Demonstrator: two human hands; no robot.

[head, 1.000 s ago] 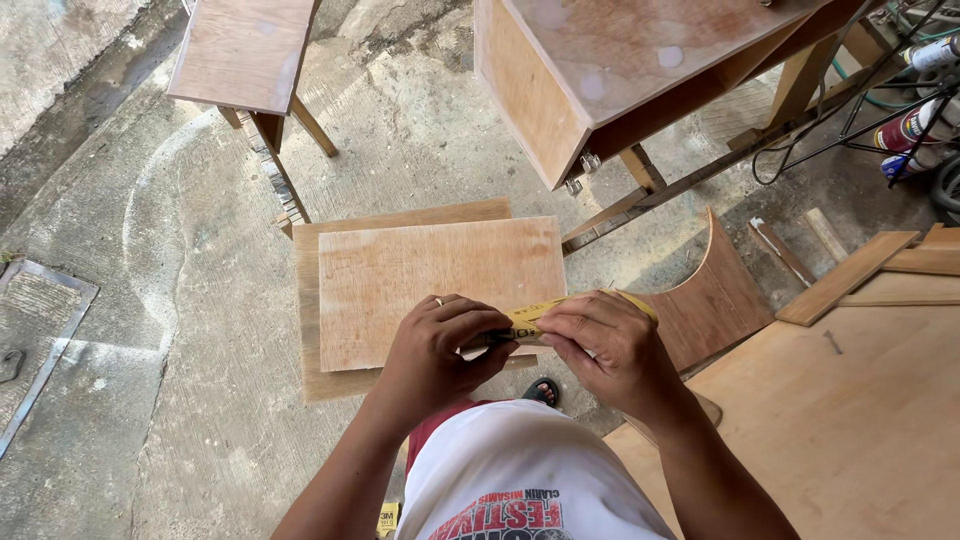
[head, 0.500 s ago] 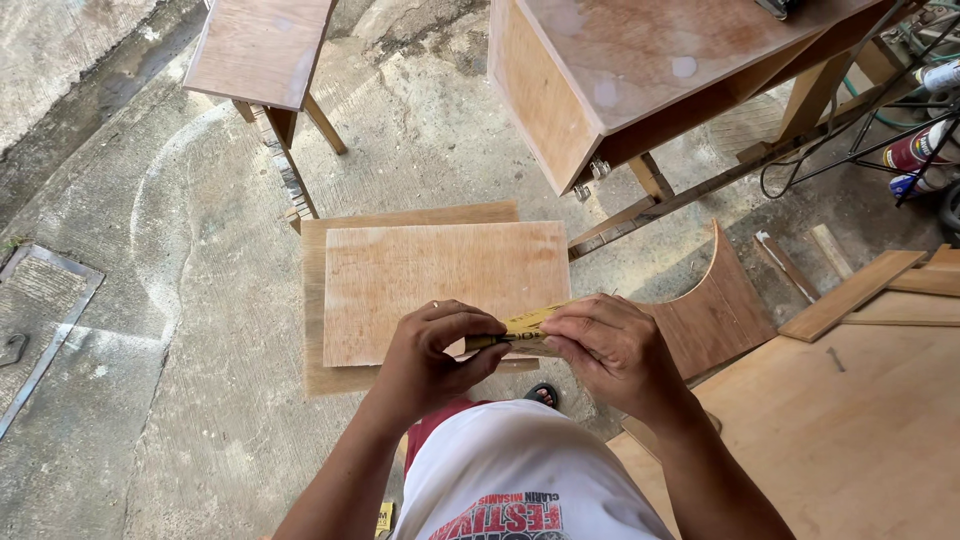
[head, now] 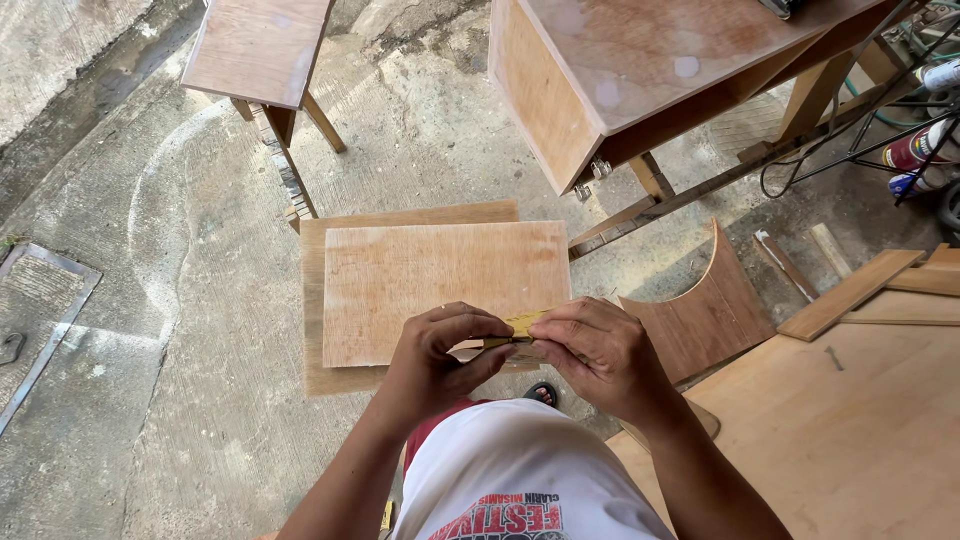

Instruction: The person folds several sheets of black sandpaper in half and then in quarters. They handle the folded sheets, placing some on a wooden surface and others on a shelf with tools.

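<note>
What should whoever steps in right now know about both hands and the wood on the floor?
Left hand: pinches the near end of a thin yellow strip, probably a folding rule.
Right hand: grips its other end, so the strip spans both hands.
Below: a pale rectangular plywood panel lies flat on a larger plywood sheet on the concrete floor; a curved brown wood offcut sits to the right.
Done: panels stacked.
Left: strip not yet on the panel.

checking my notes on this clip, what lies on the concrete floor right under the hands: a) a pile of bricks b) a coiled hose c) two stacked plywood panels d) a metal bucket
c: beyond both hands, a lighter plywood panel lies on a larger plywood panel.
</note>
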